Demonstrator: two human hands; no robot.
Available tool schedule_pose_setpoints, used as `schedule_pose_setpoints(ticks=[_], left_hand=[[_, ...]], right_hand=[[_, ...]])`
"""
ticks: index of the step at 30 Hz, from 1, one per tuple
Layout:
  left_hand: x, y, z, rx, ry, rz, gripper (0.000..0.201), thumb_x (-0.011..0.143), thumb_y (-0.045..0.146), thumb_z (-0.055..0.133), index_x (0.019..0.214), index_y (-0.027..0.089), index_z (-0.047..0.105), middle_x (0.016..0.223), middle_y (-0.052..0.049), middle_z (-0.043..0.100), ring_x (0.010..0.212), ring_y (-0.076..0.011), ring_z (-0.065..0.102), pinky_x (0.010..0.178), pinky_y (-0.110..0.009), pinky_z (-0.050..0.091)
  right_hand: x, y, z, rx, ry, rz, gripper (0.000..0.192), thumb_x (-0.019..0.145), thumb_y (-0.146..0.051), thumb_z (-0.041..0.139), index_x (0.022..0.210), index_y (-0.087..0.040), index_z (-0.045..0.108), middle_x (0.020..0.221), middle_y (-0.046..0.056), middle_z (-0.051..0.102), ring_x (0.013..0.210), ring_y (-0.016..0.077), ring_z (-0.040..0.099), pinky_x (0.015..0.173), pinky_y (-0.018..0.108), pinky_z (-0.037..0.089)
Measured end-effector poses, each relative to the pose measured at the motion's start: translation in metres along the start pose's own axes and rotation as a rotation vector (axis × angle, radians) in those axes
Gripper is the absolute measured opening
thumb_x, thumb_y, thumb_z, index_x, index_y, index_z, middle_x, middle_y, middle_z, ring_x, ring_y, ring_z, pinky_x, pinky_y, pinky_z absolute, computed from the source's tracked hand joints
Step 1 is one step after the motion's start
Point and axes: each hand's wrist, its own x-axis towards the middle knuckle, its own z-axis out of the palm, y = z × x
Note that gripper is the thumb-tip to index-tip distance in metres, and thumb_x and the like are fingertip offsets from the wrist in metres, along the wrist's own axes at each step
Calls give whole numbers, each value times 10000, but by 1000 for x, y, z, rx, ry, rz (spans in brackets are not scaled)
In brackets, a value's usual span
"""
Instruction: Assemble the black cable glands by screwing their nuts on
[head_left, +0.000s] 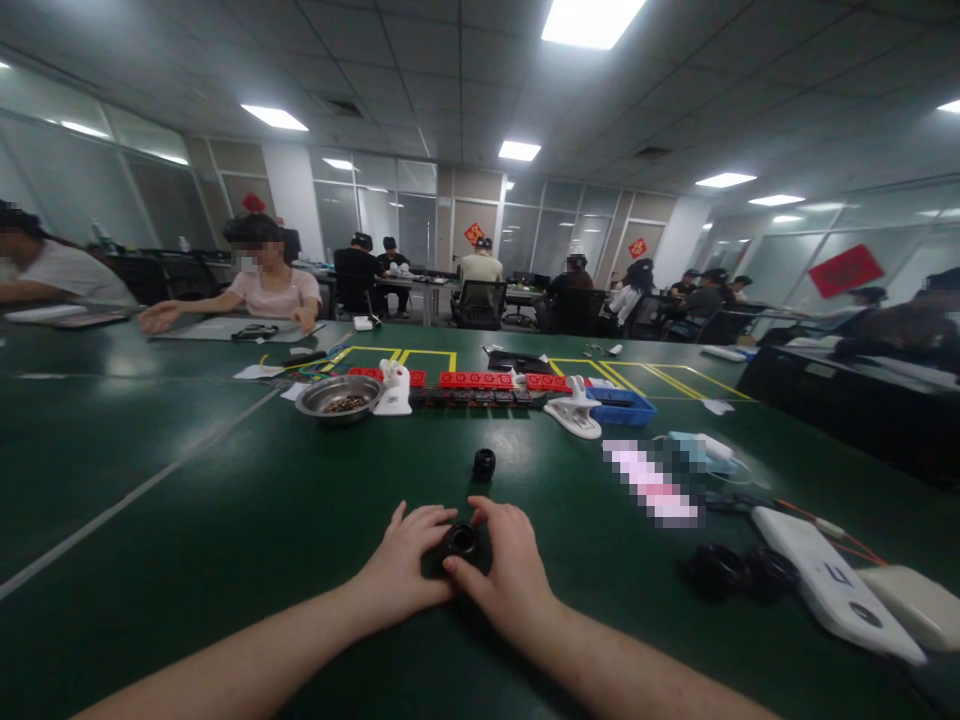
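We gripped a round black part (460,541) between our left hand (403,558) and right hand (516,556), near another black piece (484,464).

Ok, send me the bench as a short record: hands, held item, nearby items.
Left hand: holding the black part from its left side
Right hand: holding it from the right
Black part: round, hole facing up
Just ahead: small black piece, untouched
Farther, left: metal bowl of small pieces
Farther, right: blue tray
Near right: white device
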Motion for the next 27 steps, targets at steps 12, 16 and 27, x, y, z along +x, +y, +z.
schedule_pose_setpoints(ticks=[12,16,27], left_hand=[[0,1,3,1,105,-27,370,572,472,634,810,211,522,935,-26,535,959,-244,486,970,-540,158],[-1,3,4,11,138,-33,318,544,352,660,785,215,506,923,-11,529,950,-234,486,971,-519,176],[0,-1,5,4,130,-22,362,578,483,616,794,214,507,949,-28,527,983,-248,466,979,-519,164]], right_hand=[[-1,2,-6,43,-102,-64,653,649,-330,607,1214,-172,318,1154,102,470,1103,260,396,992,507,171],[1,0,-4,12,-76,-12,585,624,-273,613,1154,-180,381,956,58,556,979,241,478,977,496,209],[-3,4,-4,-30,-97,-53,754,647,-347,586,1275,-162,211,1238,123,394,1168,271,328,1002,525,106]])
